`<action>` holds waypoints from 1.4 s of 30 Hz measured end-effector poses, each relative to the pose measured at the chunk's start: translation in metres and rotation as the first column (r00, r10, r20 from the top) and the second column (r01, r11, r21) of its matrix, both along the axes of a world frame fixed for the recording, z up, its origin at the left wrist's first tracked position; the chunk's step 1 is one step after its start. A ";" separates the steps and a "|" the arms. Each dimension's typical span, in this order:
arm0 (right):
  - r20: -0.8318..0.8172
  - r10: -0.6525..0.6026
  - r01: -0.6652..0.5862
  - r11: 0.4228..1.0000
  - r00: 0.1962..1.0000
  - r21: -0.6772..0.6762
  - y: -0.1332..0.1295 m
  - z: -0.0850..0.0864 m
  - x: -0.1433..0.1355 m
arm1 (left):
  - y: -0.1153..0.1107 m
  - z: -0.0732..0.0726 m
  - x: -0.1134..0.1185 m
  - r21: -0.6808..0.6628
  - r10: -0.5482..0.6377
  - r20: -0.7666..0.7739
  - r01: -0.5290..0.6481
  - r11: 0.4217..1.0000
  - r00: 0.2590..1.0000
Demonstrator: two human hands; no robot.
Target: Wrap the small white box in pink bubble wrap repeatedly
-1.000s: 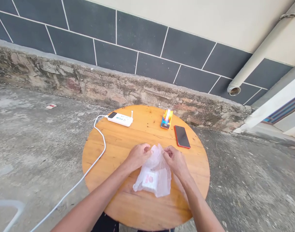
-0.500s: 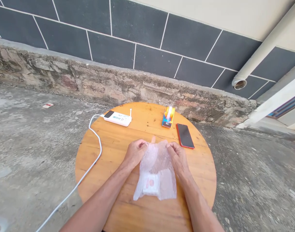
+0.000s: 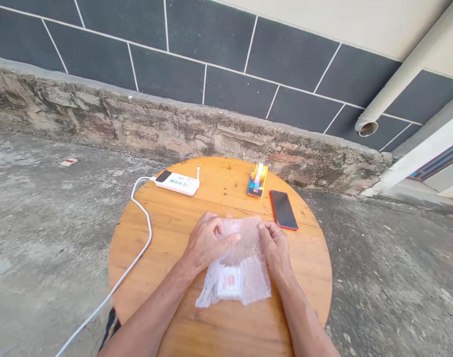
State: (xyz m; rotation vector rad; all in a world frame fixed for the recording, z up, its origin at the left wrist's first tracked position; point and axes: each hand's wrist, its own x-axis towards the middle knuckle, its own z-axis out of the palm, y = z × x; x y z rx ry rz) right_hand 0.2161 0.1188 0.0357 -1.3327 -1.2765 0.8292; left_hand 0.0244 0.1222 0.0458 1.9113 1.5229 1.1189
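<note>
A sheet of clear bubble wrap [image 3: 249, 243] lies in front of me on the round wooden table [image 3: 144, 277]. Inside its near part sits a small white box [image 3: 229, 281] with a reddish round mark, seen through the plastic. My right hand [image 3: 274, 245] pinches the far right edge of the wrap between thumb and fingers. Over the wrap's left side is my left hand [image 3: 207, 240], thumb stretched out to the right and apart from the bent fingers, with nothing held between them.
At the far left of the table is a white power strip [image 3: 177, 183] whose white cable [image 3: 149, 233] runs off the near left. A yellow and blue tape dispenser [image 3: 257, 180] stands at the back. Beside it lies a red-edged phone [image 3: 284, 209]. Behind rises a tiled wall [image 3: 226, 44].
My left hand has let go of the wrap's far left corner, and its thumb has spread away to the right. The wrap's near left corner has shifted slightly left. My right hand keeps its pinch.
</note>
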 end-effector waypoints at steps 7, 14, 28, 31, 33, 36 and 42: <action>0.010 -0.032 0.032 0.999 0.999 0.023 0.001 -0.002 0.002 | 0.000 -0.002 -0.008 -0.050 -0.074 -0.159 0.067 0.996 0.985; 0.040 -0.099 0.097 0.994 0.994 0.052 0.005 -0.007 0.013 | 0.014 -0.005 -0.026 -0.193 0.178 0.072 -0.162 0.968 0.981; 0.133 -0.265 0.230 0.946 0.955 0.227 0.006 -0.003 0.019 | 0.021 -0.014 -0.025 -0.154 0.276 0.184 -0.250 0.956 0.943; 0.218 -0.159 0.103 0.963 0.963 0.248 -0.006 0.004 0.014 | 0.016 -0.006 -0.024 -0.049 0.249 0.244 -0.244 0.968 0.937; 0.267 0.000 -0.063 0.972 0.964 0.227 -0.013 0.010 0.010 | 0.012 0.000 -0.025 0.018 0.156 0.279 -0.167 0.986 0.948; 0.349 0.240 -0.302 0.944 0.906 0.136 -0.016 0.018 0.006 | 0.007 0.005 -0.026 0.028 -0.012 0.265 0.005 1.000 0.964; 0.495 0.377 -0.444 0.896 0.783 0.020 -0.018 0.032 0.001 | 0.004 0.011 -0.025 -0.076 -0.199 0.240 0.223 0.972 0.950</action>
